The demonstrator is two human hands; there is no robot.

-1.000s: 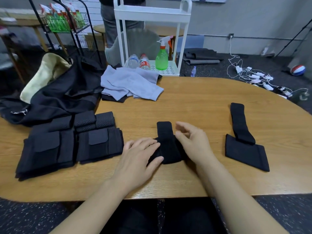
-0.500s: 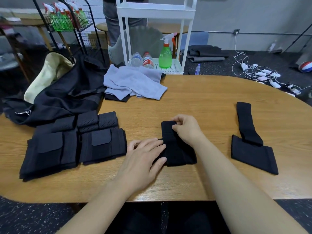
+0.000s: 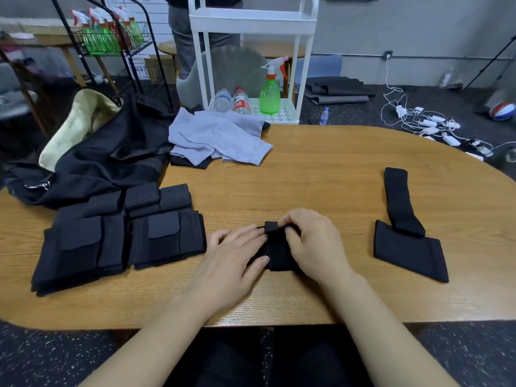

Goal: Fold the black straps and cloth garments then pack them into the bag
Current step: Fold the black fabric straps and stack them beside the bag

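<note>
Far to the left of your hands, at the table's [image 3: 321, 174] back corner, the black bag [image 3: 111, 157] lies slumped with its pale lining showing. Nearer, just left of your left hand, sits a stack of folded black straps [image 3: 120, 241]. Beyond your hands lie grey cloth garments [image 3: 217, 138], still loosely heaped.

Your left hand [image 3: 231, 261] lies flat, fingers straight, pressing the near left side of a small black strap [image 3: 275, 255]. Your right hand [image 3: 312, 241] touches it from the right, fingers curled and pinching its far end. A second ago that end lay stretched away from you; now it is drawn back over the body, so this fold looks nearly finished.

Well to the right of your right hand, one more black strap [image 3: 405, 227] lies unfolded. Several folds remain, and nothing appears packed yet.
</note>
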